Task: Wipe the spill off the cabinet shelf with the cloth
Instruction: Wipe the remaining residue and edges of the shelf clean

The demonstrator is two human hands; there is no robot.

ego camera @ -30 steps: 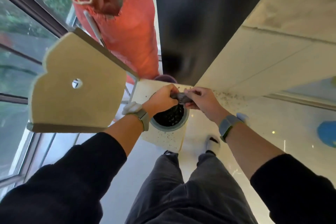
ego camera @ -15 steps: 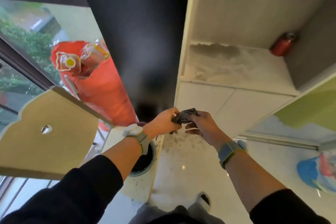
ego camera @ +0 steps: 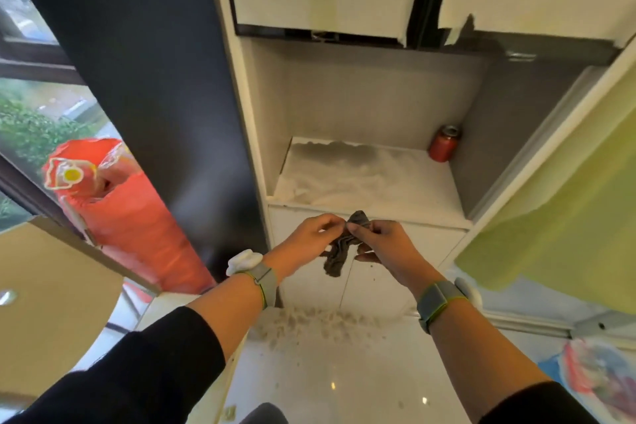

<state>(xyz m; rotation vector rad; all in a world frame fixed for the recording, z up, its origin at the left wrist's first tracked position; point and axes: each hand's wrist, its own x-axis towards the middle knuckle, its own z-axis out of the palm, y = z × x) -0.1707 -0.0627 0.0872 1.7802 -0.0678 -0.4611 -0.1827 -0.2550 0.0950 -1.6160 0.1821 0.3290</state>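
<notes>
Holding the cloth (ego camera: pixel 339 248) pinched between my left hand (ego camera: pixel 311 238) and right hand (ego camera: pixel 382 243), just in front of the shelf (ego camera: pixel 395 196). Nothing's wiped yet, I'd say: the spill (ego camera: pixel 330 155) at its back-left is all there.

both bare forearms are reaching forward, the left hand (ego camera: pixel 311 237) and right hand (ego camera: pixel 382 244) pinching a crumpled dark grey cloth (ego camera: pixel 342 244) between them.

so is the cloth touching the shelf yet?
No: both the left hand and right hand pinch the cloth in the air, in front of and below the shelf.
</notes>
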